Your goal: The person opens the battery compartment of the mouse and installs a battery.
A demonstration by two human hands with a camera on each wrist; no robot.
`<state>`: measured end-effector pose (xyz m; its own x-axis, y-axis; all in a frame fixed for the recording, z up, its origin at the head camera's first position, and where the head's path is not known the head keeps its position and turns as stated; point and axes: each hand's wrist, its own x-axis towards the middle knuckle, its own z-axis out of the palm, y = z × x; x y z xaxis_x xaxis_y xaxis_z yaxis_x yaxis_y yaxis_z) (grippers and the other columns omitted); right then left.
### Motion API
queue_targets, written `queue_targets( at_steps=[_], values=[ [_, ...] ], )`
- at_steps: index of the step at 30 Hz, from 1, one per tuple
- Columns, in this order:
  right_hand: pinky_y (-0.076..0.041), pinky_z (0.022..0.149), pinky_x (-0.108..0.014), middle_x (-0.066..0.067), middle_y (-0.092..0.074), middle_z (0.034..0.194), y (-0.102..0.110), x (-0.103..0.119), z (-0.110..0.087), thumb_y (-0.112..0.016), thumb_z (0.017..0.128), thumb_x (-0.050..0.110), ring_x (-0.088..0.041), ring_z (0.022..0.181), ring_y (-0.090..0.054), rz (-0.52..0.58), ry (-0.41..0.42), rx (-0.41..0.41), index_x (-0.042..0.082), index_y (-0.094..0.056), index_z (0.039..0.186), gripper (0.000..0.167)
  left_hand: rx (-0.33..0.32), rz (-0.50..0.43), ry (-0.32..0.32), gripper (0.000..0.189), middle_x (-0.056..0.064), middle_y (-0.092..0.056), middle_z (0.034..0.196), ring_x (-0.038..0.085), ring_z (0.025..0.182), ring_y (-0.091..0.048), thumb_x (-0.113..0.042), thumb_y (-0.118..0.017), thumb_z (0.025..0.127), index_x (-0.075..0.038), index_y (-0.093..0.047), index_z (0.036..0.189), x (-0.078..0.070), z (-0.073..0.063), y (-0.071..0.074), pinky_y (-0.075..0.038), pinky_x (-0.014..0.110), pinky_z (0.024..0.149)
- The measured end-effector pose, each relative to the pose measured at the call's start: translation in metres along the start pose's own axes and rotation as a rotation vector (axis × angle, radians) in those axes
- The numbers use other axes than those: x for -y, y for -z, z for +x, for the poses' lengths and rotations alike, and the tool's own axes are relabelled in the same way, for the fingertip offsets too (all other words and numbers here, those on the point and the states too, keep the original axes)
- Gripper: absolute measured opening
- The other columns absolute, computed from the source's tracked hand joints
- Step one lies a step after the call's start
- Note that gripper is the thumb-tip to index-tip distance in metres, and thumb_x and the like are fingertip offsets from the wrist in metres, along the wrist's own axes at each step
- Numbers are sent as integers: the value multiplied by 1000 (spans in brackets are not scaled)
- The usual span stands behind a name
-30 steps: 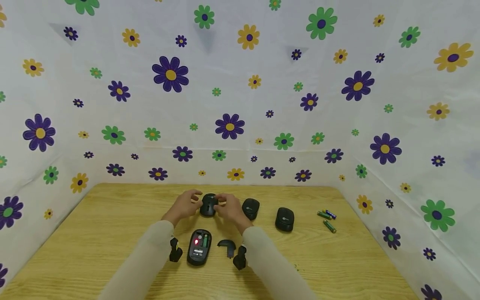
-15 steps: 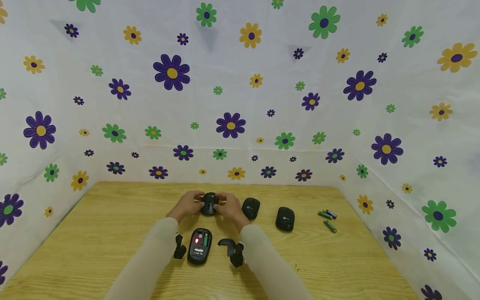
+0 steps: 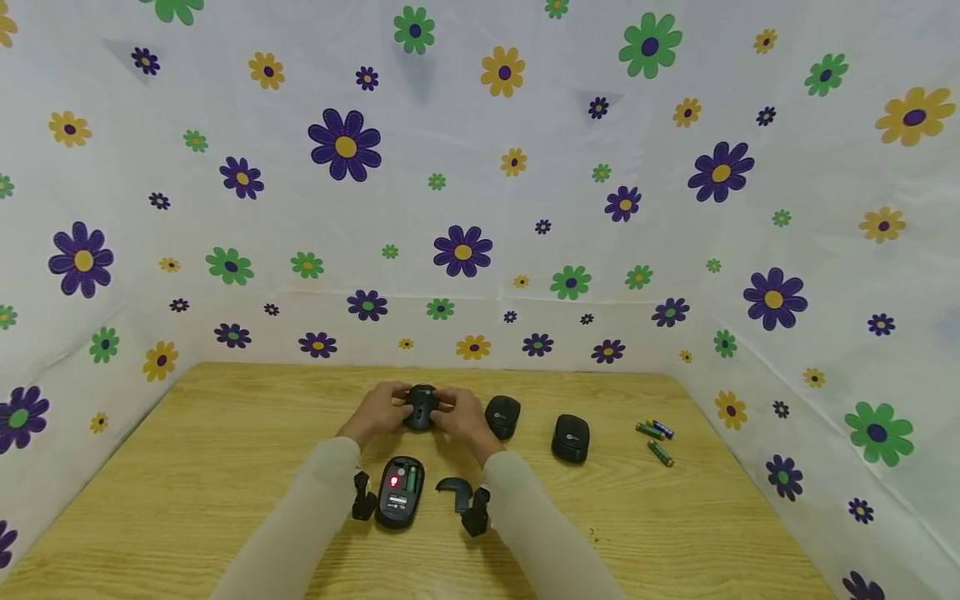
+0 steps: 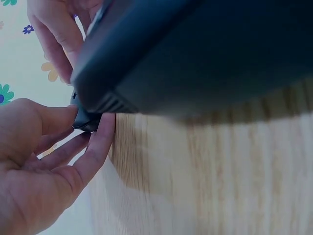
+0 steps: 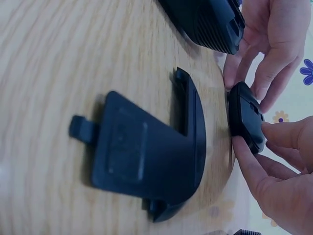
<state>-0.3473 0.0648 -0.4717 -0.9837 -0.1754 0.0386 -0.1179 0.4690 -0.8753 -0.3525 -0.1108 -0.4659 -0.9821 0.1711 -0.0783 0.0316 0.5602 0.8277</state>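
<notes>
Left hand point(image 3: 378, 410) and right hand point(image 3: 460, 415) pinch the mouse point(image 3: 422, 407) between their fingertips point(image 4: 105, 128), and uneven pressure could skid it free!

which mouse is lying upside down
The mouse between the sleeves, beside the loose cover: its underside faces up, showing a red light. The other three mice lie logo up.
</notes>
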Motion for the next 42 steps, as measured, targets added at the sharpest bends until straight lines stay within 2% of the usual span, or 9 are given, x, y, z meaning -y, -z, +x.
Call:
queue_targets(
  at_steps=[3,10,16,20,23,29,36,39,42],
  values=[
    [-60,103,-46,-24,-60,144,0,0,0,-68,96,0,-42,129,-63,5,-4,1,-2,-64,136,40,-11,-17,2,50,33,-53,146,40,115,-68,-2,-59,102,6,-47,150,0,1,0,-67,34,74],
    [-62,100,-46,-24,-58,146,0,2,-3,-68,96,0,-43,127,-64,4,-8,3,-2,-65,135,39,-6,-52,23,53,33,-50,148,31,92,-74,-2,-61,102,3,-45,152,-1,1,0,-67,34,71],
    [-62,100,-47,-21,-58,148,1,4,-5,-71,95,3,-42,125,-65,-16,4,10,2,-66,136,41,-25,-55,-9,53,35,-52,146,32,89,-76,-3,-62,101,3,-46,151,-1,-2,1,-68,35,72],
    [-61,100,-50,-20,-58,148,4,6,-9,-75,92,1,-43,124,-66,-20,19,37,6,-65,138,48,-35,-79,-28,53,36,-51,145,34,91,-76,-3,-62,101,4,-46,151,-2,-5,0,-68,36,75],
    [-61,99,-51,-20,-55,151,7,7,-12,-78,88,-1,-44,124,-66,-26,33,63,9,-65,139,53,-30,-126,-29,53,36,-49,147,37,99,-75,-2,-60,102,6,-44,152,-4,-9,0,-68,36,78],
    [-63,96,-48,-22,-54,151,9,8,-15,-79,85,-7,-42,122,-67,-35,59,82,10,-66,138,57,-11,-186,-52,51,35,-45,151,42,110,-71,-1,-57,104,10,-42,151,-5,-15,1,-67,35,83],
    [-65,92,-48,-22,-60,145,14,11,-17,-80,84,-6,-40,114,-72,-84,127,47,10,-69,134,53,-49,-145,-80,47,31,-50,151,44,128,-62,-8,-60,104,7,-50,148,-10,-21,3,-63,44,96],
    [-65,92,-48,-20,-62,143,15,12,-17,-80,86,-2,-38,111,-73,-126,155,34,11,-70,134,50,-51,-156,-89,46,32,-53,148,43,124,-66,-9,-60,104,7,-52,146,-13,-24,5,-63,45,97],
    [-66,90,-47,-18,-65,140,17,13,-18,-78,88,-1,-37,109,-74,-160,183,23,11,-70,133,47,-32,-220,-92,43,34,-54,145,41,111,-72,-9,-59,105,8,-53,144,-16,-26,7,-63,46,96]
  ],
)
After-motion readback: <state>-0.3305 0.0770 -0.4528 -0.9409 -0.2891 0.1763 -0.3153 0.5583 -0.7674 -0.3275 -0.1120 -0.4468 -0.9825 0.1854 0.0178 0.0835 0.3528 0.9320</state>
